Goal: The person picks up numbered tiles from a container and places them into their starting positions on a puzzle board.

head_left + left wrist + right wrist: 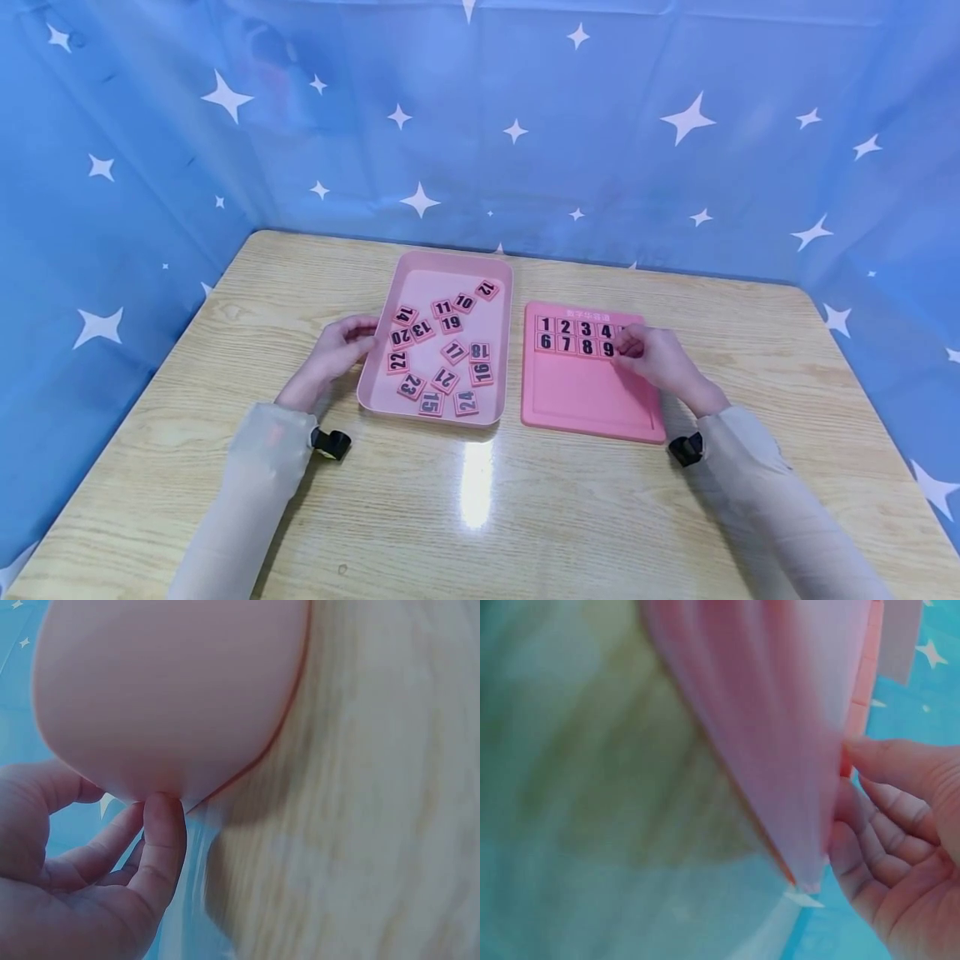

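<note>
The 9 tile (607, 349) lay in the second row of the board (577, 396), its rows running sideways toward my right hand (663, 358), the nearer one. Those bent fingers hid the row ends; I couldn't tell whether they pinched a tile. Well leftward, my left hand (335, 352) held the tray (453, 263) by its left edge.

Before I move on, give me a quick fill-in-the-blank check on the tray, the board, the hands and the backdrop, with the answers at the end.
1. In the head view, the pink tray lies on the ____ side of the pink number board.
2. The tile nearest the tray's far right corner reads ____.
3. The left hand touches the ____, while the right hand is over the board.
4. The backdrop is ____ with white stars.

Missing words: left; 12; tray; blue.
</note>
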Action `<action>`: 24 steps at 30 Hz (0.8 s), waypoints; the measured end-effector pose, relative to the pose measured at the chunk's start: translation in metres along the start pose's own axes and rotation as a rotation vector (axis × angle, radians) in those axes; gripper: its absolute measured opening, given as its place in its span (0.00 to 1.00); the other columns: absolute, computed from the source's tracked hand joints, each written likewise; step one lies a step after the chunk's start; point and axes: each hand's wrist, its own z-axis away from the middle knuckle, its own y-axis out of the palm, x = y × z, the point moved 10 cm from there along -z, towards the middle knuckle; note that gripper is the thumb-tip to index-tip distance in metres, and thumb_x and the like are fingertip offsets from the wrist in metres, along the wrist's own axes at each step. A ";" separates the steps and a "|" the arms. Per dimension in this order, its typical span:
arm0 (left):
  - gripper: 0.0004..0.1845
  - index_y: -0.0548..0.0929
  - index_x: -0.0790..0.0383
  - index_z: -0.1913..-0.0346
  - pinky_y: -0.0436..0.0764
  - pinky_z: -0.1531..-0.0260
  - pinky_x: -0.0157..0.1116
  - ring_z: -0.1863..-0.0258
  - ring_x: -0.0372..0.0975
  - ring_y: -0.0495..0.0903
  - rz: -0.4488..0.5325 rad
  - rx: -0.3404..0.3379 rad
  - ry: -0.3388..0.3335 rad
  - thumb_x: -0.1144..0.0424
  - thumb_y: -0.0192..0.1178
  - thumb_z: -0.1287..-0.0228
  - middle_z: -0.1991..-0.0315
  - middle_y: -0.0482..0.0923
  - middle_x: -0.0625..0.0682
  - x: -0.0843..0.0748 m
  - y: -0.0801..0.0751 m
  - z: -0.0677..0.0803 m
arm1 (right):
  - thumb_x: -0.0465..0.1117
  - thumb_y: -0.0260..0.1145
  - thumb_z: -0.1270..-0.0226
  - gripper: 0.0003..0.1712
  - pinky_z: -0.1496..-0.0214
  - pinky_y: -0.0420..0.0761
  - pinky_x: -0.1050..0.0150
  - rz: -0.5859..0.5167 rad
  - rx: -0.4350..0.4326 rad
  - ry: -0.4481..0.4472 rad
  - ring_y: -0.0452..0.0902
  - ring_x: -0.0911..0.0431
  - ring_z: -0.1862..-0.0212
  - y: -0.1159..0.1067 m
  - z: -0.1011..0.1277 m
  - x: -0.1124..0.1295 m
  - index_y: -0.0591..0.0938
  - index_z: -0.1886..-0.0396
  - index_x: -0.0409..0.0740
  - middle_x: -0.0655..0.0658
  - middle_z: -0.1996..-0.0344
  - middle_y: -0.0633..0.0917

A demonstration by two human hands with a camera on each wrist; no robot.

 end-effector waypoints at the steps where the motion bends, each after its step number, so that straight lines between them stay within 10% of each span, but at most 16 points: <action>1: 0.21 0.69 0.78 0.41 0.74 0.61 0.22 0.53 0.48 0.73 -0.002 0.000 0.004 0.73 0.53 0.37 0.47 0.72 0.70 0.000 0.000 0.000 | 0.28 0.70 0.48 0.09 0.67 0.80 0.67 0.001 -0.003 -0.002 0.79 0.51 0.69 -0.002 -0.001 0.002 0.80 0.67 0.30 0.40 0.72 0.83; 15: 0.22 0.69 0.77 0.41 0.75 0.61 0.23 0.54 0.45 0.73 -0.005 -0.012 -0.013 0.73 0.53 0.38 0.47 0.72 0.69 0.001 -0.003 0.000 | 0.38 0.67 0.40 0.15 0.53 0.80 0.58 -0.200 0.016 -0.037 0.78 0.49 0.59 0.010 -0.076 0.122 0.78 0.56 0.34 0.39 0.62 0.83; 24: 0.22 0.69 0.77 0.41 0.77 0.63 0.24 0.60 0.38 0.75 0.028 -0.010 -0.041 0.73 0.54 0.38 0.48 0.72 0.70 0.003 -0.001 0.001 | 0.36 0.68 0.42 0.16 0.52 0.79 0.63 -0.451 -0.046 0.220 0.78 0.52 0.56 0.071 -0.124 0.138 0.80 0.54 0.36 0.42 0.59 0.83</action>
